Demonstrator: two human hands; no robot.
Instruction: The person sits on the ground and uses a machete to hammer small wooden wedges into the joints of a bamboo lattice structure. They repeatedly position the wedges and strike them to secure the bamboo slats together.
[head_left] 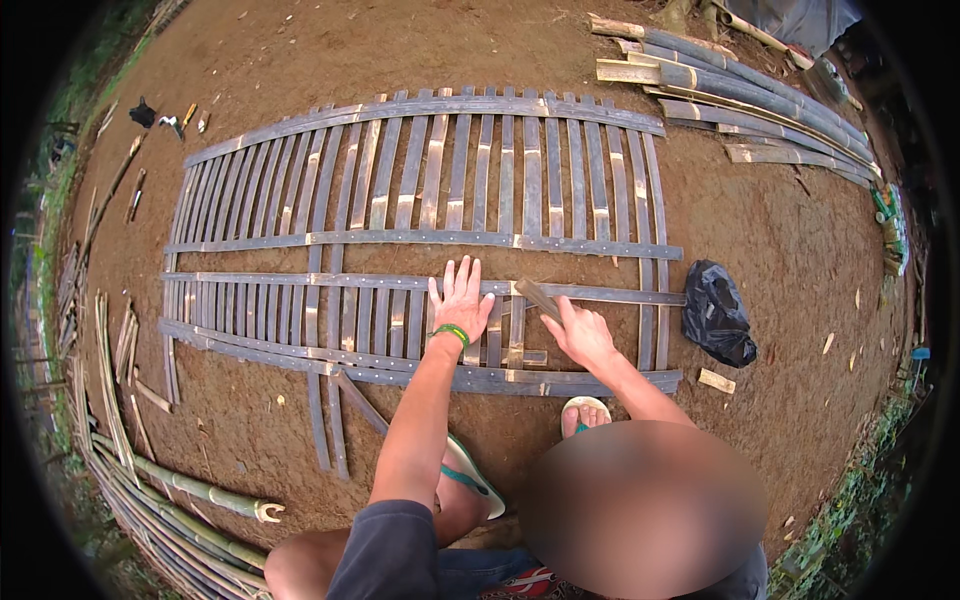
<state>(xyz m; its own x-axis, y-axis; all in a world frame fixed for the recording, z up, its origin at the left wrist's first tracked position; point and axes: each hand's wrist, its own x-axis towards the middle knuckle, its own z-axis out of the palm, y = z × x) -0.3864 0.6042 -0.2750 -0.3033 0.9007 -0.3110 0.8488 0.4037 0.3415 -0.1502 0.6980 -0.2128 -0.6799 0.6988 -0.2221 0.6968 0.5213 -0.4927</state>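
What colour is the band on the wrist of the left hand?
The wristband on the left hand is green with a yellow edge, seen in the head view.

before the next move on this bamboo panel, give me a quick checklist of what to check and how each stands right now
1. Left hand steadies the work: ok, it lies flat, fingers spread, on the slats at a cross strip.
2. Right hand has a firm hold of the tool: ok, fist closed around it.
3. What kind of tool it is: cannot tell, only a short dark piece shows.
4. Left hand out of the tool's way: not ok, it lies close beside it.
5. Bamboo panel lies flat on the dirt ground: ok.
6. Feet off the panel: ok, the sandalled foot stands just below its lower edge.
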